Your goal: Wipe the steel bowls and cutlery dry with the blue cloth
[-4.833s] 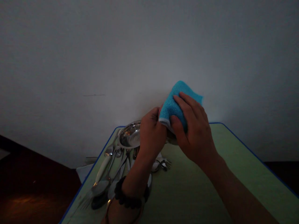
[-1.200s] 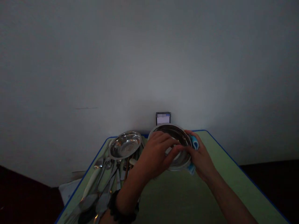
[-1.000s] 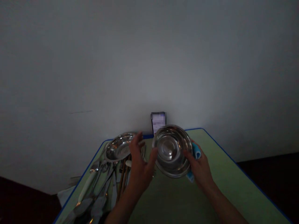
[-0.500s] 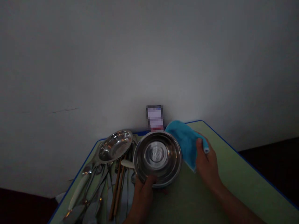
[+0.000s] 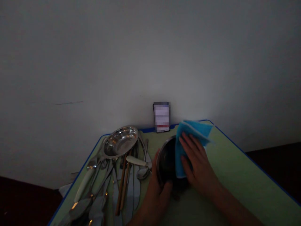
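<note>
A metal bowl (image 5: 166, 160) is tilted above the table, its opening turned to the right. My left hand (image 5: 158, 188) grips it by the left and lower rim, thumb towards the inside. Over the bowl's right side lies a blue cloth (image 5: 182, 150), held under the fingers of my right hand (image 5: 196, 160). The far end of the cloth sticks out to the right beyond the knuckles. Cloth and right hand hide much of the bowl's right side.
Left of the bowl, another metal bowl (image 5: 121, 142) rests on a spread of spoons, knives and wooden chopsticks (image 5: 123, 185). A phone (image 5: 161, 117) leans on the wall (image 5: 150, 56) behind. The green table (image 5: 235, 175) has a blue edge.
The bowl has turned from facing me to facing right and shifted slightly right. My right hand has brought the cloth from beside the bowl onto it.
</note>
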`<act>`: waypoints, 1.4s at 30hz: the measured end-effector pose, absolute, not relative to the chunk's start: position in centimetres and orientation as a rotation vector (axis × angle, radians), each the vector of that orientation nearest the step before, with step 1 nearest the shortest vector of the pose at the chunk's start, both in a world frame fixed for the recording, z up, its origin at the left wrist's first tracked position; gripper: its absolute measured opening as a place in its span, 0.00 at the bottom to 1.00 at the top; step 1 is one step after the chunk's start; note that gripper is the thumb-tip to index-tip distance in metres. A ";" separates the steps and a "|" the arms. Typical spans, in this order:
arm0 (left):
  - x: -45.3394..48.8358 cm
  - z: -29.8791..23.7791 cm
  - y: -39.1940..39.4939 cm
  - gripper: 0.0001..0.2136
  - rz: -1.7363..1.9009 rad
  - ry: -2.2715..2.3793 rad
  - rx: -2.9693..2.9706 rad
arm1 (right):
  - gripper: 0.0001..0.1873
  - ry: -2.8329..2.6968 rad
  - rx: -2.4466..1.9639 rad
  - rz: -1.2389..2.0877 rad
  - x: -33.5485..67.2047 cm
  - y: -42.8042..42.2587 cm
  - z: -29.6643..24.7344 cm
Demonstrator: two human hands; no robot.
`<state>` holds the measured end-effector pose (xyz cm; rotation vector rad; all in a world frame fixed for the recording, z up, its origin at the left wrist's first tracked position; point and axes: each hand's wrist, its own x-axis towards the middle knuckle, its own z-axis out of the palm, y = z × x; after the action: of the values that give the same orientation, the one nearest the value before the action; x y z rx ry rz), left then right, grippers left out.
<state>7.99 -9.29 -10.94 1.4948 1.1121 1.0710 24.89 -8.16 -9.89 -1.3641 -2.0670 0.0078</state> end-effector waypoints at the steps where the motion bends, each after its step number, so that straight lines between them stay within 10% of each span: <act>1: 8.0 -11.0 -9.3 0.34 1.052 1.076 1.534 | 0.35 -1.987 -1.396 -0.062 25.1 -7.8 -9.8; 15: 7.1 -11.9 -9.1 0.29 1.057 0.917 1.738 | 0.18 -1.487 -1.749 0.366 26.8 -7.0 -8.8; 22: 7.2 -11.6 -8.8 0.34 1.132 1.138 1.623 | 0.18 -1.092 -1.457 1.160 23.9 -7.5 -10.6; 42: 8.0 -9.0 -8.4 0.21 0.955 1.243 0.982 | 0.16 -1.413 -1.522 0.492 25.6 -7.7 -8.9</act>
<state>7.95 -8.41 -9.05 0.9821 1.2434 0.9550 25.61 -7.69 -8.89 -1.5223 -1.4127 0.4923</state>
